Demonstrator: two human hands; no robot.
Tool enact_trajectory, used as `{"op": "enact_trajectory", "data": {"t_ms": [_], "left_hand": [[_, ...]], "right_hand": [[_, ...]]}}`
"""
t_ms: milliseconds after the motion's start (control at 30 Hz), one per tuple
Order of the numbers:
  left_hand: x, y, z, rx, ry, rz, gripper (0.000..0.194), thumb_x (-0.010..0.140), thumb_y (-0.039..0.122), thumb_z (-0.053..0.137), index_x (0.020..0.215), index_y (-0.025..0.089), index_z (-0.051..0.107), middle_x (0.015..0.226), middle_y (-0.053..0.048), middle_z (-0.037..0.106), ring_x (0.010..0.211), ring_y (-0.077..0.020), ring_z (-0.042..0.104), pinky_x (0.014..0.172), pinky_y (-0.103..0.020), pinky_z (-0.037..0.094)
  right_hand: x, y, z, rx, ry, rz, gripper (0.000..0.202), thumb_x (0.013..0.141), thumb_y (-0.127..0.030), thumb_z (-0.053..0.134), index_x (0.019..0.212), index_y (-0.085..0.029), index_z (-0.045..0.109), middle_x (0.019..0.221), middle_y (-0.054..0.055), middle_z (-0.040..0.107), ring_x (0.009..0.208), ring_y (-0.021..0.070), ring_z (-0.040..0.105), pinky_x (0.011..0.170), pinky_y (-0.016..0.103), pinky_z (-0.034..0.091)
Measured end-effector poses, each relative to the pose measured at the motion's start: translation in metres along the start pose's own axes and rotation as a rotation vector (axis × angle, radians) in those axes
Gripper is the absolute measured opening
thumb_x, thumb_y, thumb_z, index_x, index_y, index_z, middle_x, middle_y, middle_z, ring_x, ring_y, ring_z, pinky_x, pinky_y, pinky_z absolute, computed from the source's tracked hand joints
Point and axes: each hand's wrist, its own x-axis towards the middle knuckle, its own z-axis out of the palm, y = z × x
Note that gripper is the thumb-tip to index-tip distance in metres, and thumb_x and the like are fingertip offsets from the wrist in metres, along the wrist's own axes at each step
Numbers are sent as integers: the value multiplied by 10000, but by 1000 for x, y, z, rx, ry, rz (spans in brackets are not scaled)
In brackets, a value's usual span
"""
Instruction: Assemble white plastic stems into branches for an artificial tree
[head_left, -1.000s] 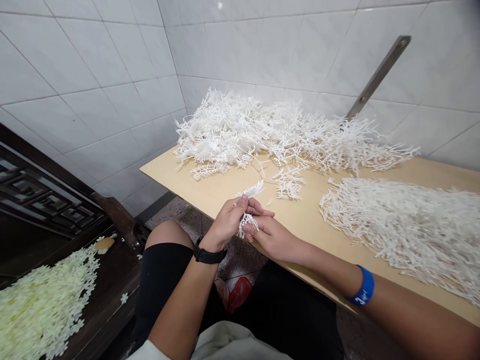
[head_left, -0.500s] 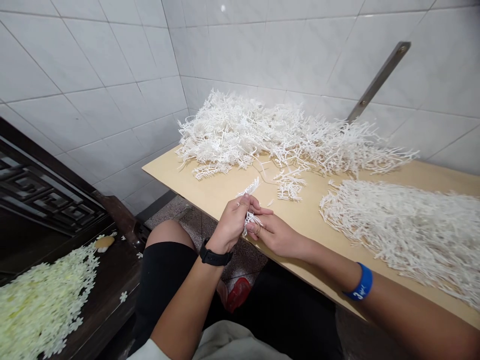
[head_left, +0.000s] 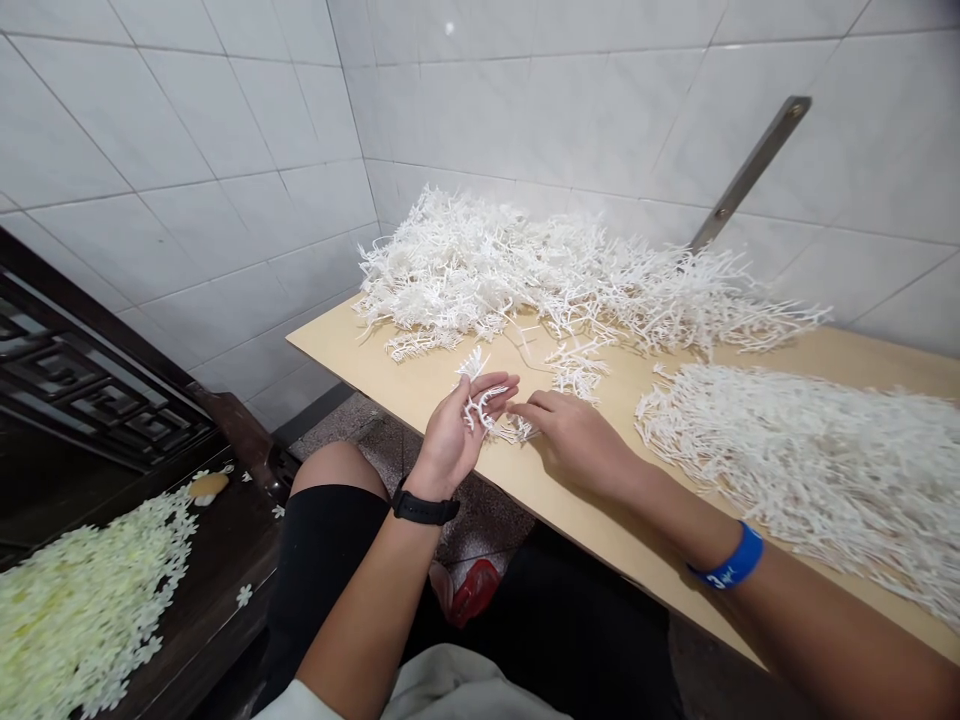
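White branching plastic stems (head_left: 480, 405) lie across my left hand (head_left: 450, 435), held under its thumb with the fingers loosely extended. My right hand (head_left: 585, 437) is beside it, fingertips pinched together close to the left fingers. Whatever sits in that pinch is too small to make out. More white stem tips show just below the right fingertips, over the board's edge. Behind the hands, a small loose cluster of the same stems (head_left: 577, 370) rests on the tan board (head_left: 420, 390).
A large tangled heap of white stems (head_left: 480, 265) stands against the tiled wall. Flatter rows of stems (head_left: 810, 460) lie at the right. At lower left, pale yellow-green plastic blossoms (head_left: 90, 600) cover a dark wooden bench (head_left: 199, 620). A metal bracket (head_left: 750, 175) is fixed to the wall.
My hands have drawn apart, the right one shifting right and up. My left hand has opened its fingers somewhat, showing more of the stems in it.
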Motion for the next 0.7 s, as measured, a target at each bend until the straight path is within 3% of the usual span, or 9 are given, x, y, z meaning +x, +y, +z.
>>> {"op": "enact_trajectory", "data": {"t_ms": [100, 200, 267, 333, 400, 500, 567, 633, 700], "left_hand": [[0, -1, -1, 16, -28, 11, 422, 999, 400, 432, 1007, 128, 755, 1164, -135, 731, 1181, -241, 634, 1081, -355, 402], [-1, -1, -3, 31, -42, 9, 395, 991, 387, 454, 1046, 137, 756, 1307, -127, 668, 1293, -255, 553, 1109, -358, 381], [-1, -1, -4, 54, -72, 1, 355, 987, 356, 475, 1107, 158, 744, 1383, -103, 620, 1365, -256, 480, 1124, -360, 366], [-3, 0, -4, 91, -138, -4, 321, 975, 331, 507, 1147, 180, 733, 1426, -82, 585, 1408, -264, 427, 1130, -375, 361], [-5, 0, -3, 143, -215, -6, 304, 964, 330, 539, 1156, 193, 731, 1456, -70, 555, 1428, -274, 399, 1136, -390, 354], [-7, -1, -2, 175, -263, 6, 328, 962, 381, 556, 1210, 223, 703, 1464, -61, 546, 1415, -266, 423, 1134, -382, 357], [-7, -2, -1, 154, -231, 9, 377, 959, 434, 553, 1245, 221, 676, 1349, -93, 646, 1314, -265, 541, 1095, -392, 401], [-5, -3, -3, 117, -130, 34, 398, 960, 471, 535, 1187, 181, 689, 1011, -101, 778, 1078, -236, 688, 1053, -392, 441], [-2, -3, -4, 71, -21, 74, 397, 981, 471, 492, 1076, 148, 702, 640, -32, 721, 794, -175, 728, 1047, -377, 450]], "right_hand": [[-1, -3, 0, -58, 30, 18, 448, 809, 9, 487, 1202, -157, 623, 1000, 115, 659, 911, 260, 584, 787, 379, 428], [0, -8, -3, 14, 145, 36, 209, 938, -146, 479, 1027, -150, 668, 949, 110, 670, 876, 251, 598, 802, 390, 437], [0, -9, -5, 69, 240, 24, 201, 974, -256, 493, 984, -151, 664, 931, 108, 668, 867, 247, 603, 797, 384, 446], [1, -10, -6, 88, 290, -5, 237, 975, -328, 524, 1064, -152, 655, 979, 119, 665, 898, 254, 604, 793, 379, 453], [2, -11, -5, 78, 284, -32, 267, 980, -357, 521, 1100, -164, 660, 1006, 126, 664, 905, 256, 603, 781, 378, 450], [3, -13, -1, 100, 251, -56, 263, 1002, -311, 468, 958, -174, 688, 900, 103, 669, 813, 228, 596, 738, 362, 437], [2, -17, 1, 163, 244, -90, 259, 1001, -257, 447, 906, -174, 673, 860, 85, 670, 788, 208, 590, 724, 341, 439], [1, -23, 1, 218, 232, -152, 239, 986, -219, 446, 865, -178, 649, 847, 76, 667, 788, 196, 585, 717, 321, 444], [-1, -29, 0, 233, 213, -212, 250, 966, -196, 445, 782, -184, 614, 785, 66, 641, 743, 185, 563, 687, 309, 436]]}}
